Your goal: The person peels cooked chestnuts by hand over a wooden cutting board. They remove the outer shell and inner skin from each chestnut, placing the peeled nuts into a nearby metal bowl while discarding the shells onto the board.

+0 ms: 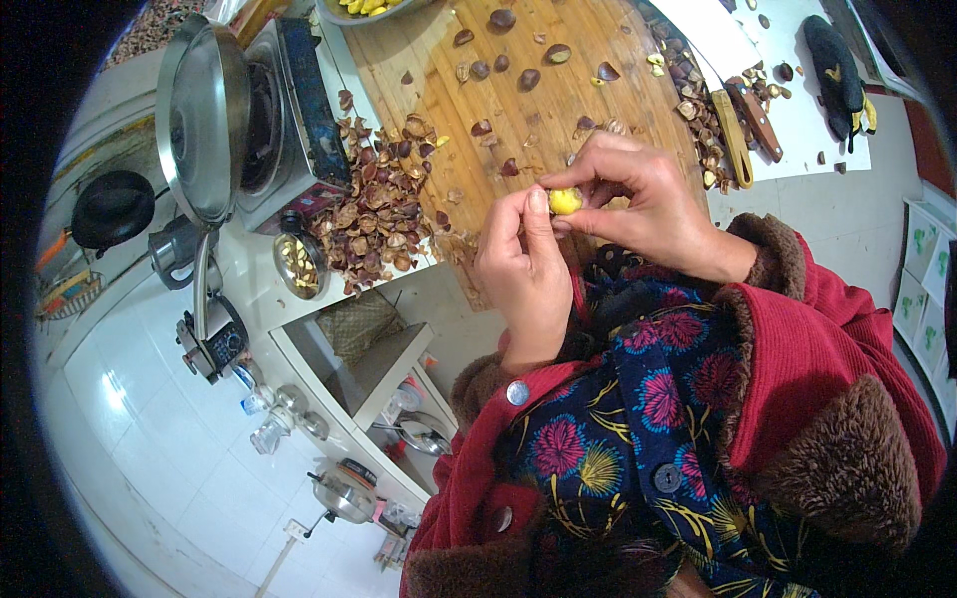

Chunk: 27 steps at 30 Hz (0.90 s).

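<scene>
A peeled yellow chestnut (566, 201) is pinched between the fingertips of both my hands, above the near part of a wooden board (463, 82). From the left, my left hand (527, 261) grips it with thumb and bent fingers. My right hand (647, 194) holds its other side with thumb and forefinger, the rest of the fingers curled. The fingers hide part of the nut. Brown chestnuts (529, 79) and bits of shell lie scattered over the board beyond my hands.
Left of the board is a heap of chestnut shells (381, 217), beside a small metal dish (299, 265) of pale pieces. A steel wok (205, 112) stands by a stove (291, 127). A bowl (366, 20) holds yellow nuts. Wooden handles (731, 138) and more shells (699, 123) lie right.
</scene>
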Tool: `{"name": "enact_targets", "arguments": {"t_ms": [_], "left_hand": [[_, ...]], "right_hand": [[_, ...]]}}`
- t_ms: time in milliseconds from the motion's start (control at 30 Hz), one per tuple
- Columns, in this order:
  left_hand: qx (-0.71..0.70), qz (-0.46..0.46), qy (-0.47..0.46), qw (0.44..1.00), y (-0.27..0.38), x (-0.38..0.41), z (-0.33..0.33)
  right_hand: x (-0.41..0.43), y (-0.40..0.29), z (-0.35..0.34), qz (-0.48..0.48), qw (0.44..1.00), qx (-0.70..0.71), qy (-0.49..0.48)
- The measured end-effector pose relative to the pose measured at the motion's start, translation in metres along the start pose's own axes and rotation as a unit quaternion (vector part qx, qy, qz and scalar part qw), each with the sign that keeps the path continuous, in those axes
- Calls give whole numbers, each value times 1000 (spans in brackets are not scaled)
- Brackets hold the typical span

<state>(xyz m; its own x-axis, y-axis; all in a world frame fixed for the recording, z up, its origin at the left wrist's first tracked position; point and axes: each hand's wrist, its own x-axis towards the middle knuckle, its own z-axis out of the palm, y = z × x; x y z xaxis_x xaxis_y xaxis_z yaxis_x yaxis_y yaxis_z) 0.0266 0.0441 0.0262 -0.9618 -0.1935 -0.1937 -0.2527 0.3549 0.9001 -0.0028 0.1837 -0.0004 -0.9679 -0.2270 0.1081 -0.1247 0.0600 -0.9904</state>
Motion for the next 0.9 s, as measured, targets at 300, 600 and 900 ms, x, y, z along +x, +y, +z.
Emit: {"name": "enact_targets", "arguments": {"t_ms": [300, 600, 900], "left_hand": [[-213, -48, -32, 975, -14, 1, 0], [-243, -70, -27, 967, -19, 3, 1], [-90, -16, 35, 995, -14, 2, 2]], "right_hand": [[1, -3, -1, 2, 1000, 12, -3], [0, -4, 1, 5, 1000, -1, 15], [0, -1, 4, 53, 996, 65, -13]]}}
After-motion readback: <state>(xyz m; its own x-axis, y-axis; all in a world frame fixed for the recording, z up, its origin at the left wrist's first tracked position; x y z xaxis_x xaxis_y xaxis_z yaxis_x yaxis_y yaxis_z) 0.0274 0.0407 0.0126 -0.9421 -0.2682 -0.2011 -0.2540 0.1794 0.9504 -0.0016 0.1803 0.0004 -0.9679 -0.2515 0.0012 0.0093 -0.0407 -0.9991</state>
